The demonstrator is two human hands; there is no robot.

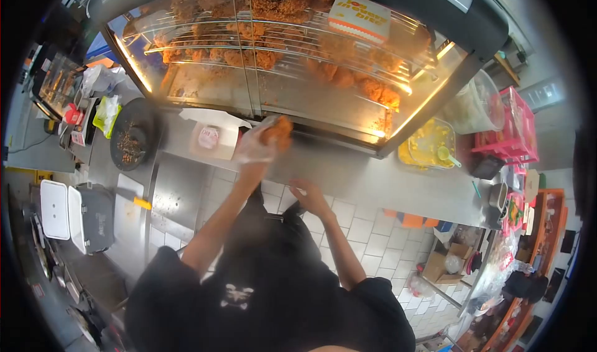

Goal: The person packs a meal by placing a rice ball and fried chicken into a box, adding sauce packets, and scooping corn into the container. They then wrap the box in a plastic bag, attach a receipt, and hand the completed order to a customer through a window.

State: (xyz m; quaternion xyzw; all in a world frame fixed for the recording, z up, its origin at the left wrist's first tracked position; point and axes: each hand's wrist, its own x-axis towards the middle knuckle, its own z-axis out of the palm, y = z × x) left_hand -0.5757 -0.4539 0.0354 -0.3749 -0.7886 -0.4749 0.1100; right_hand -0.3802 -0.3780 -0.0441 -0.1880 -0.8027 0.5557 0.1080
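Left hand: gloved, clamped on 1 piece of chicken, which sits at its fingertips, on the hand's right side. Box open just left of that hand, on the surface; 1 packet inside. Case beyond the hand, more chicken in it. Dish farther left. Right hand: bare, fingers loosely apart, nearer the body than the left hand; contact with surface edge: cannot tell.

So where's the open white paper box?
In the head view, the box sits on the metal counter, just left of the gloved left hand and in front of the glass display case.
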